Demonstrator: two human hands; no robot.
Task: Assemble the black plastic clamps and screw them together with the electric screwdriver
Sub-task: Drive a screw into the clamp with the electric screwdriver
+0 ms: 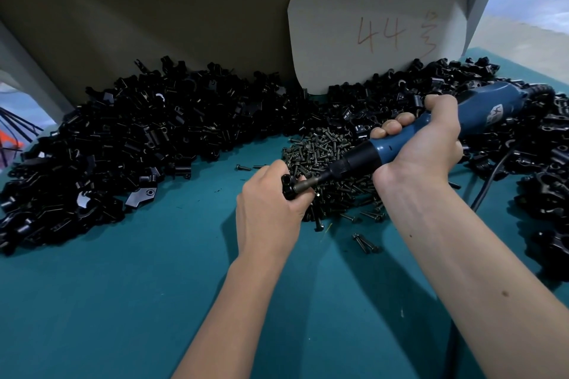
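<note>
Near me, smooth teal table (123,301), matte, a few scuffs. My left hand (271,209) has its fingers curled tight round a small black plastic clamp (288,186), glossy and blocky with a round bore end showing above the thumb; most of it is hidden in the fist. My right hand (428,144) is wrapped fully round the blue electric screwdriver (431,129), hard smooth plastic body, black ribbed collar, slim metal bit. Its long axis runs from upper right down to lower left, bit tip pointing at the clamp and touching it at the left-hand grip. Loose dark screws (366,243) lie just right of the left hand. Behind both grips, a heap of dull metal screws (323,148). Beyond that, big piles of black clamp parts (123,138), shiny and angular, spreading left and right. Farthest, a grey card (375,28) with rounded corners, "44" handwritten, leaning on a panel.
</note>
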